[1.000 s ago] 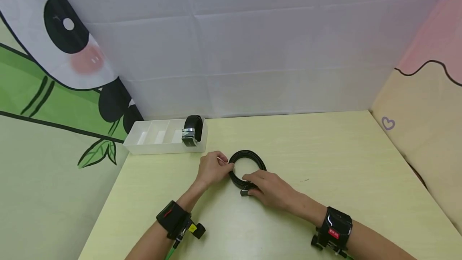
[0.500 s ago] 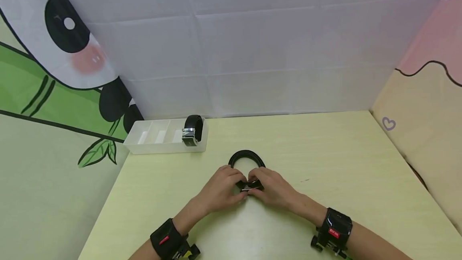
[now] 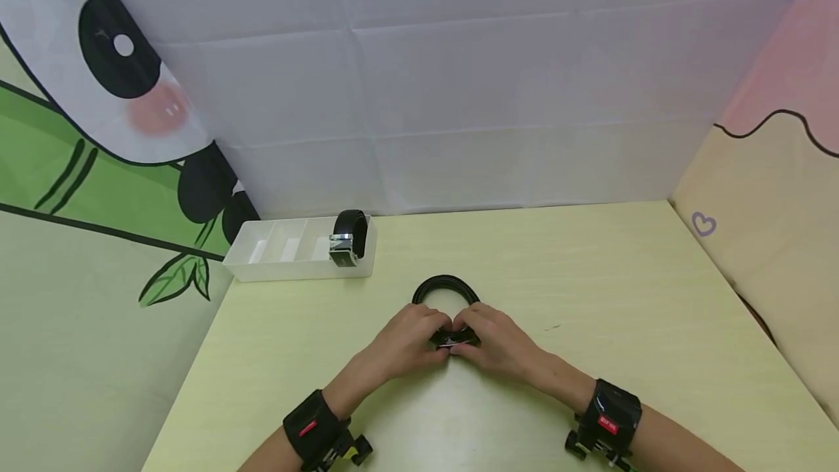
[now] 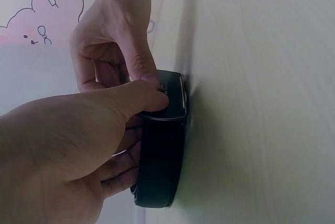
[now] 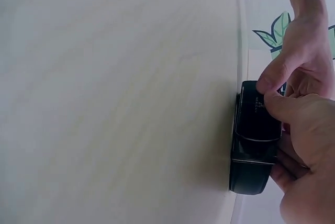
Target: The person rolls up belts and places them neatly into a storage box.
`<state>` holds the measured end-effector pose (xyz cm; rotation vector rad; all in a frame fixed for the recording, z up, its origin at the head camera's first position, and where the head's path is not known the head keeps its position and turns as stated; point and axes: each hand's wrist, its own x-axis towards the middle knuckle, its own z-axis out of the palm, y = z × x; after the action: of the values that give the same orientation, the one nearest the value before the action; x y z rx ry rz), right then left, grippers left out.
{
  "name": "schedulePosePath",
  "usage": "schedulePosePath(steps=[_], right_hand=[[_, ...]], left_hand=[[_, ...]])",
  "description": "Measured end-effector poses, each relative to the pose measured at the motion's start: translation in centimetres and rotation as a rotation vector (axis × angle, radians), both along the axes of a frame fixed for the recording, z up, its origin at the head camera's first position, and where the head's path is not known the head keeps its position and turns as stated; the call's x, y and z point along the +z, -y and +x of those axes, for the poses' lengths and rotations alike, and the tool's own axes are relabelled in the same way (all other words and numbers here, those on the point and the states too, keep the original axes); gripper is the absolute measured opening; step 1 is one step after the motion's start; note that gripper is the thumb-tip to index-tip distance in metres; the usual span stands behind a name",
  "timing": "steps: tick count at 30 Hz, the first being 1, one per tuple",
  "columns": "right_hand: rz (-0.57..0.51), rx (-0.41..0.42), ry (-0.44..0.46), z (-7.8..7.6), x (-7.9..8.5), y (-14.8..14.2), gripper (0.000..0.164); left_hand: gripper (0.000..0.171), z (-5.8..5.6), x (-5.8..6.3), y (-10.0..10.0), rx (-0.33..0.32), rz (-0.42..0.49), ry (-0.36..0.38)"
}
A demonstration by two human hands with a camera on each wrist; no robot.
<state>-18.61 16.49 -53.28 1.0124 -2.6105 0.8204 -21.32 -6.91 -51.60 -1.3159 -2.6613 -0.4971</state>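
A black belt [image 3: 446, 282] stands on its edge on the table, coiled into a ring. Its dark, glossy buckle plate [image 5: 256, 119] faces the person and carries small lettering. My left hand [image 3: 405, 341] pinches one side of the buckle, thumb on the front and fingers curled behind inside the coil. From the other side my right hand [image 3: 503, 342] pinches the buckle in the same way. Both thumbs meet near the plate's upper edge in the wrist views. Part of the coil's near side is hidden by the hands.
At the back left of the pale wooden table [image 3: 590, 268] stands a white compartment tray [image 3: 301, 268]. A second coiled black belt [image 3: 351, 231] with a silver buckle sits in its rightmost compartment. Printed cloth walls [image 3: 459, 93] border the table's back and sides.
My left hand has moved from the coil's left side to the buckle in front and now grips it beside the right hand. The right hand has stayed nearly in place.
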Motion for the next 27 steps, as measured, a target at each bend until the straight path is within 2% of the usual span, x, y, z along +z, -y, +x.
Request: schedulePosePath(steps=[3, 8, 11, 13, 15, 17, 19, 21, 24, 27], right_hand=[[0.006, 0.013, -0.004, 0.0, 0.3, -0.3, 0.030], [-0.020, 0.018, -0.005, -0.1, 0.5, -1.0, 0.028], [-0.087, -0.042, -0.004, -0.1, 0.6, -1.7, 0.021], [-0.142, -0.125, 0.027, 0.0, 0.8, -2.3, 0.018], [-0.212, -0.216, 0.122, 0.0, 1.1, -2.9, 0.016], [-0.270, -0.291, 0.268, 0.1, 1.7, -3.5, 0.018], [-0.312, -0.326, 0.425, 0.1, 2.3, -3.9, 0.025], [-0.370, -0.305, 0.590, 0.1, 2.9, -4.1, 0.035], [-0.487, -0.201, 0.793, 0.0, 3.6, -4.0, 0.049], [-0.662, -0.094, 0.943, -0.1, 4.0, -3.5, 0.055]], left_hand=[[0.022, 0.0, -0.1, -0.2, -0.009, -0.015, 0.002], [0.021, 0.2, -0.5, -0.5, -0.020, -0.034, -0.040], [0.023, 0.3, -0.8, -0.4, -0.012, -0.007, -0.011], [0.024, 0.4, -0.9, -0.2, 0.004, 0.028, 0.031], [0.024, 0.3, -0.9, 0.0, 0.026, 0.079, 0.085], [0.024, 0.2, -0.9, 0.2, 0.047, 0.155, 0.148], [0.023, 0.0, -0.8, 0.5, 0.077, 0.258, 0.229], [0.023, -0.1, -0.4, 0.7, 0.114, 0.380, 0.327], [0.025, -0.1, 0.2, 0.9, 0.160, 0.543, 0.487], [0.029, 0.0, 0.5, 0.9, 0.161, 0.634, 0.633]])
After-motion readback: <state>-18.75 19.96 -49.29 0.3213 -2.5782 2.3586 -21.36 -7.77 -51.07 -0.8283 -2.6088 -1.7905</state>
